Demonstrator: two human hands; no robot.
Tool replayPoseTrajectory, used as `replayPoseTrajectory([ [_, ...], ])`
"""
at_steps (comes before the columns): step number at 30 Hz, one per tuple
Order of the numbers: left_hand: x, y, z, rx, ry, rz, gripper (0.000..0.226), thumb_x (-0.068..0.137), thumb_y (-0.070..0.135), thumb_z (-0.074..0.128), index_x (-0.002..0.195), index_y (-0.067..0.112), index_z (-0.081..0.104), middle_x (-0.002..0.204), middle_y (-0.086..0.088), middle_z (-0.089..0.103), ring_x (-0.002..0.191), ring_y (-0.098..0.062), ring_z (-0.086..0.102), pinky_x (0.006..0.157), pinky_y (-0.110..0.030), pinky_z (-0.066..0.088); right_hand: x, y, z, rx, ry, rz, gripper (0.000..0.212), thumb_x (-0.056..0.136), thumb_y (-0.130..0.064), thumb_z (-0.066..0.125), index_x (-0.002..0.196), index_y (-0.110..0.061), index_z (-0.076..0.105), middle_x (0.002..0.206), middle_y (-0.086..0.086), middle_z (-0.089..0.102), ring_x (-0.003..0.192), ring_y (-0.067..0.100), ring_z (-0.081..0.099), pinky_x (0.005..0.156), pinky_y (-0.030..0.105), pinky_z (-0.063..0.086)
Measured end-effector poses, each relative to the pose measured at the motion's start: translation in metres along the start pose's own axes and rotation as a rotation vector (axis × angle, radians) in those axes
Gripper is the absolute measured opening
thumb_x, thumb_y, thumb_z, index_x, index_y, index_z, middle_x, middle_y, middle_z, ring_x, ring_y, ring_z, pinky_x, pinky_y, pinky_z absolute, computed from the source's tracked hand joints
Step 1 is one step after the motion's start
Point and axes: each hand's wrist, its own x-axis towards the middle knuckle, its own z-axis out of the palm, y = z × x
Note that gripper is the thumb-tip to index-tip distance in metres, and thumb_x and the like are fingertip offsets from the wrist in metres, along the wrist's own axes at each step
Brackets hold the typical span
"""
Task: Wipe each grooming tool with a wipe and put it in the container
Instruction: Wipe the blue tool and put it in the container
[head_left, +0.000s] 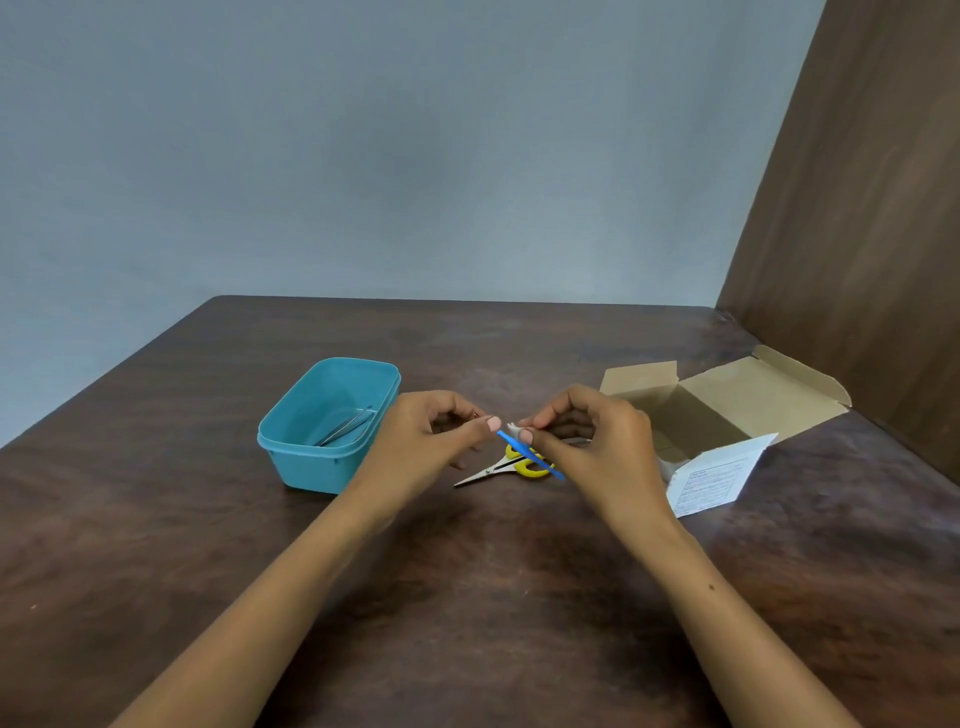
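Risk noted: the blue tool (530, 453) is thin and held only at its upper end, so rubbing it could, in my judgement, twist it out of the fingers and drop it onto the scissors (506, 466) lying directly beneath, or leave its far end unwiped. The tool slants down and right from the fingertips, between both hands above the table (467, 597); the right hand (582, 436) pinches a small white wipe (513, 428) against it, and the left hand (431, 431), fingers curled, appears to pinch its upper tip. The teal container (291, 447), just left of the left hand, already holds tweezers (347, 426).
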Motion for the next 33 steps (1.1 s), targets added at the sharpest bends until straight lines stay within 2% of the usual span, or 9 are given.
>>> replayPoseTrajectory([
  [5,-0.006,0.006,0.008,-0.313,-0.033,-0.173,0.026,0.091,0.021,0.059,0.097,-0.005,0.063,0.087,-0.018,0.074,0.082,-0.026,0.073,0.072,-0.03,0.059,-0.001,0.001,-0.003,0.132,0.002,0.113,0.018,0.069,-0.007,0.082,0.071,-0.013,0.065,0.076,0.005,0.073,0.072,0.01,0.071,0.065,0.023,0.057],
  [10,-0.006,0.006,0.009,-0.454,-0.056,-0.26,0.022,0.094,0.025,0.054,0.093,0.004,0.062,0.09,-0.017,0.074,0.085,-0.027,0.073,0.075,-0.035,0.059,0.0,0.001,-0.005,0.244,-0.005,0.15,0.02,0.075,0.001,0.074,0.081,-0.018,0.068,0.082,-0.002,0.071,0.072,0.001,0.067,0.065,0.014,0.051],
  [13,-0.004,0.006,0.008,-0.508,-0.05,-0.305,0.022,0.095,0.024,0.052,0.092,0.005,0.061,0.091,-0.017,0.074,0.085,-0.028,0.073,0.072,-0.033,0.06,-0.001,-0.001,-0.003,0.275,-0.02,0.165,0.022,0.079,0.003,0.07,0.092,-0.015,0.072,0.081,-0.003,0.069,0.069,-0.004,0.063,0.063,0.009,0.046],
  [16,-0.003,0.007,0.009,-0.581,-0.036,-0.349,0.022,0.095,0.023,0.052,0.088,0.005,0.063,0.087,-0.016,0.074,0.079,-0.027,0.073,0.065,-0.03,0.06,-0.001,-0.002,-0.004,0.315,-0.034,0.195,0.017,0.08,-0.001,0.07,0.089,-0.015,0.073,0.081,-0.006,0.071,0.071,-0.004,0.065,0.063,0.009,0.047],
  [20,-0.001,0.008,0.012,-0.597,0.05,-0.425,0.015,0.089,0.022,0.061,0.087,0.007,0.062,0.065,-0.003,0.073,0.053,-0.012,0.068,0.045,-0.02,0.052,-0.002,-0.004,-0.001,0.416,-0.051,0.248,0.01,0.081,0.003,0.068,0.084,-0.007,0.07,0.076,0.001,0.071,0.067,0.002,0.067,0.061,0.013,0.051],
  [23,-0.001,0.01,0.014,-0.617,0.081,-0.45,0.034,0.081,0.016,0.071,0.106,0.006,0.05,0.065,-0.005,0.072,0.046,-0.01,0.063,0.04,-0.018,0.047,-0.003,-0.004,0.0,0.455,-0.041,0.27,0.01,0.08,0.004,0.068,0.086,-0.004,0.069,0.077,0.007,0.071,0.068,0.007,0.069,0.063,0.016,0.053],
  [25,-0.001,0.01,0.015,-0.58,0.065,-0.456,0.035,0.081,0.013,0.071,0.107,0.006,0.049,0.07,-0.008,0.072,0.048,-0.01,0.064,0.041,-0.019,0.048,-0.002,-0.003,0.0,0.416,-0.037,0.283,0.01,0.079,0.002,0.07,0.085,-0.005,0.07,0.078,0.006,0.072,0.068,0.007,0.069,0.063,0.015,0.053],
  [28,0.0,0.009,0.014,-0.496,0.004,-0.458,0.016,0.084,0.009,0.067,0.097,0.002,0.061,0.079,-0.012,0.071,0.055,-0.011,0.067,0.046,-0.02,0.051,-0.002,-0.001,0.0,0.381,-0.053,0.294,0.009,0.077,-0.002,0.073,0.082,-0.01,0.07,0.077,0.005,0.073,0.07,0.011,0.07,0.068,0.02,0.055],
  [33,0.0,0.006,0.009,-0.519,-0.03,-0.408,0.012,0.086,0.003,0.062,0.095,0.0,0.069,0.078,-0.012,0.071,0.062,-0.013,0.069,0.057,-0.022,0.057,-0.001,0.003,0.003,0.295,-0.033,0.263,0.01,0.078,-0.008,0.074,0.076,-0.017,0.068,0.075,0.001,0.071,0.074,0.018,0.071,0.07,0.032,0.058],
])
